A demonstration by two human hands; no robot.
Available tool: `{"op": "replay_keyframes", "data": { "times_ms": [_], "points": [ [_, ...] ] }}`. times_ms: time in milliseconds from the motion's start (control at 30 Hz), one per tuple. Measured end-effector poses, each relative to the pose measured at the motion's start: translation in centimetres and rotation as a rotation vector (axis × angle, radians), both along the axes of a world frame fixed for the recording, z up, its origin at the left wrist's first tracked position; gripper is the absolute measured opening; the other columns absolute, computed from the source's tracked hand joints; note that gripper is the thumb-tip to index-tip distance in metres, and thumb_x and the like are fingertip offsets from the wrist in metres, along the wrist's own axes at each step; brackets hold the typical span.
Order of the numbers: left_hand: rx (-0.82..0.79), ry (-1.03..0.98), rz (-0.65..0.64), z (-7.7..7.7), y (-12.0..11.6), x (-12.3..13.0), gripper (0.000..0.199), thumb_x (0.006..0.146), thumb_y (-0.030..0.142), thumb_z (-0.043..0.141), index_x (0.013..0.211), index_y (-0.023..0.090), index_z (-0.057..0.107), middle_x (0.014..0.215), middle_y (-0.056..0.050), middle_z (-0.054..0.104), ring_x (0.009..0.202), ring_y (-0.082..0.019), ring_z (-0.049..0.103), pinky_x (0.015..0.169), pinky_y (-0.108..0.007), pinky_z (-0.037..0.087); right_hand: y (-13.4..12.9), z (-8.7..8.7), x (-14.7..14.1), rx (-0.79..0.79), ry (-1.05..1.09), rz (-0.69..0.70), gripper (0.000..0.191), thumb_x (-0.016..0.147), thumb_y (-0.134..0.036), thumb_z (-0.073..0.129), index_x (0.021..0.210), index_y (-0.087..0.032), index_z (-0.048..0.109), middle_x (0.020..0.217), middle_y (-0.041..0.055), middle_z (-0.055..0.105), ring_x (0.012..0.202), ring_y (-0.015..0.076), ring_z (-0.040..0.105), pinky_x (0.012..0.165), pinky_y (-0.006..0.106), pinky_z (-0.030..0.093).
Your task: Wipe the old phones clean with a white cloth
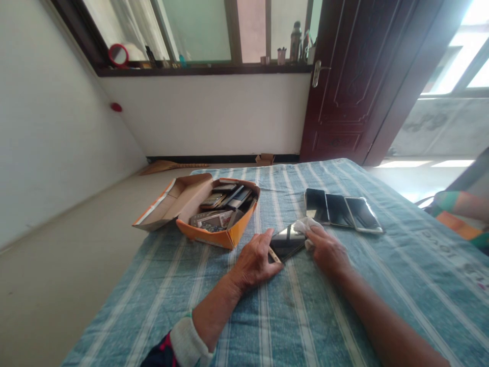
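A dark, glossy phone (286, 243) lies tilted at the middle of the cloth-covered table. My left hand (256, 260) grips its near left edge, thumb and fingers closed round the corner. Against the phone's far right end, my right hand (327, 251) presses a crumpled white cloth (305, 227), fingers bunched on it. Three more phones lie side by side beyond my right hand: a black one (317, 204), a dark middle one (339, 210) and a white-edged one (362, 213). To the left stands an open orange box (233, 237) holding several phones (225, 196).
Blue striped cloth (275, 321) covers the table. The box's lid (171, 201) hangs open to the left, over the table's edge. Behind are a wall, a window sill with bottles and a red mirror (118, 55), and a dark red door (351, 76). Colourful fabric (458, 211) is at the right.
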State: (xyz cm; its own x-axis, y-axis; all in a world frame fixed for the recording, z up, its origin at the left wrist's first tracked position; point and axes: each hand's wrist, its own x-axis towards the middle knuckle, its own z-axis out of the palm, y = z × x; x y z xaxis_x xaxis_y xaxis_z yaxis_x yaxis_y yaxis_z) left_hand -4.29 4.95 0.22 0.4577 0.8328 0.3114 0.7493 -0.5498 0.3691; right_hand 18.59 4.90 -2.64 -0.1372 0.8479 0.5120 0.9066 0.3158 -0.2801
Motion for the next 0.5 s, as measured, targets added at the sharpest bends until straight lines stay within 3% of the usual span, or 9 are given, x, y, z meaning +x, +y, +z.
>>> {"op": "replay_keyframes", "data": {
  "times_ms": [100,200,367,500],
  "points": [
    [-0.016,0.002,-0.003,0.5,-0.1,0.0,0.074,0.066,0.030,0.071,0.132,0.013,0.042,0.113,-0.014,0.063,0.106,-0.030,0.059,0.093,-0.043,0.050,0.3,-0.1,0.7,0.015,0.106,-0.051,0.044,0.082,-0.008,0.041,0.113,-0.024,0.067,0.117,0.0053,0.066,0.101,0.0210,0.064,0.085,0.032,0.054],
    [-0.042,-0.007,-0.008,1.0,-0.1,-0.1,0.067,0.067,0.033,0.071,0.126,0.012,0.048,0.111,-0.013,0.065,0.102,-0.028,0.060,0.090,-0.041,0.051,0.3,-0.2,0.5,0.124,0.201,-0.037,0.043,0.083,-0.009,0.040,0.112,-0.023,0.068,0.118,0.0059,0.066,0.108,0.0206,0.062,0.092,0.033,0.052],
    [-0.058,-0.018,0.031,1.2,0.1,-0.2,0.048,0.071,0.040,0.067,0.111,0.016,0.055,0.098,-0.009,0.068,0.094,-0.027,0.063,0.086,-0.040,0.051,-1.2,0.4,-1.8,0.319,0.180,0.192,0.041,0.088,-0.008,0.036,0.110,-0.019,0.069,0.117,0.0105,0.066,0.113,0.0217,0.059,0.099,0.039,0.048],
    [-0.031,0.010,0.048,1.5,0.1,-0.1,0.029,0.078,0.039,0.060,0.097,0.017,0.058,0.088,-0.007,0.066,0.086,-0.024,0.062,0.080,-0.037,0.050,-2.7,1.0,-3.9,0.376,0.082,0.369,0.037,0.090,-0.007,0.038,0.109,-0.016,0.068,0.115,0.0124,0.066,0.114,0.0228,0.058,0.102,0.043,0.045]
  ]
}}
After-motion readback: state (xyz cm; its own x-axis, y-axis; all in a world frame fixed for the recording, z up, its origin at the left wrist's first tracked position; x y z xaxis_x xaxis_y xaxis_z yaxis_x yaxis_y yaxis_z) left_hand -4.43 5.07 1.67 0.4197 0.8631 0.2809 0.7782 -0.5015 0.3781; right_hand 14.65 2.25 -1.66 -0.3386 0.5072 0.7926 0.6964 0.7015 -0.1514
